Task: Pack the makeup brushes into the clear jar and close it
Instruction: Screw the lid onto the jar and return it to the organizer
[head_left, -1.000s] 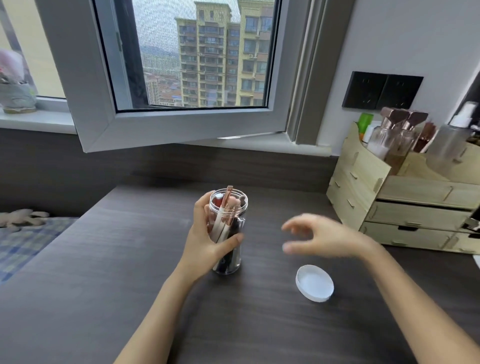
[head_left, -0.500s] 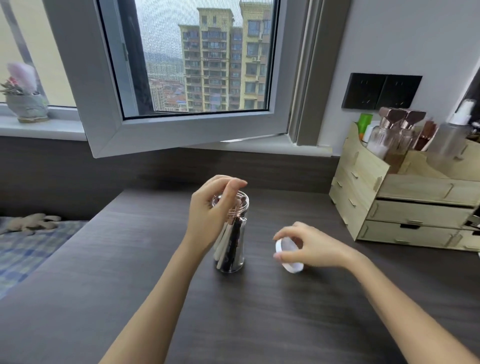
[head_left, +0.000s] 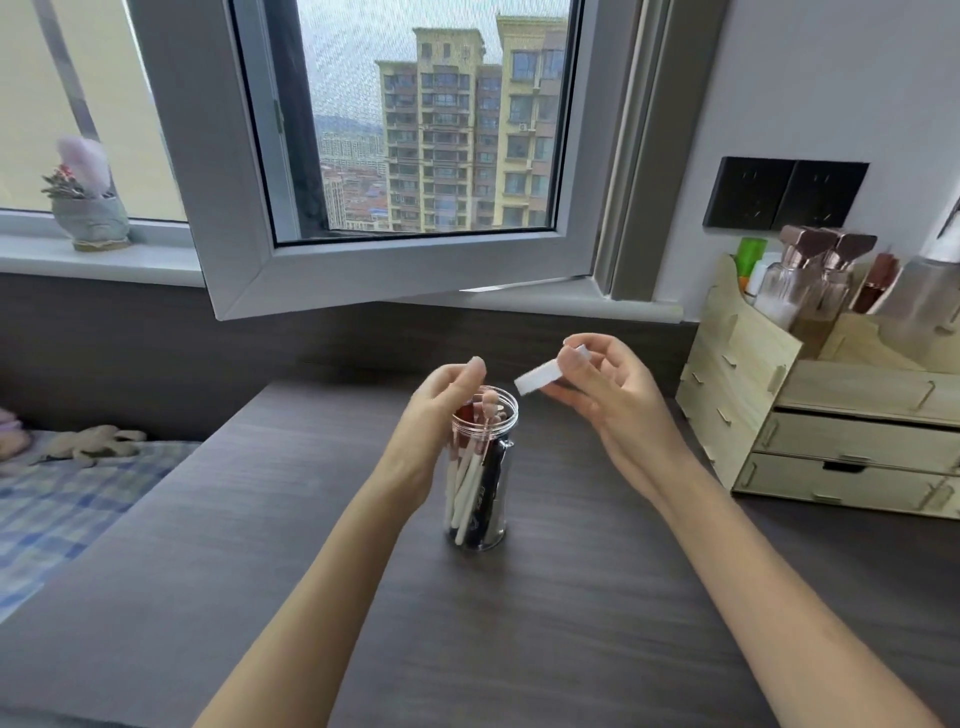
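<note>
Clear jar (head_left: 478, 467) upright mid-desk (head_left: 571, 623), brushes (head_left: 470, 473) inside. Left hand (head_left: 434, 421) loose at rim, 9 o'clock; right hand (head_left: 602, 384) pinches white lid (head_left: 539, 378), 2 o'clock. Level lid, steady jar, then twist.

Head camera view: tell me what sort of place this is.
Probably a bedroom in a high-rise flat: a wooden organizer of cosmetic bottles on a dark desk, a checked blanket beside it, and a window facing apartment towers.
</note>
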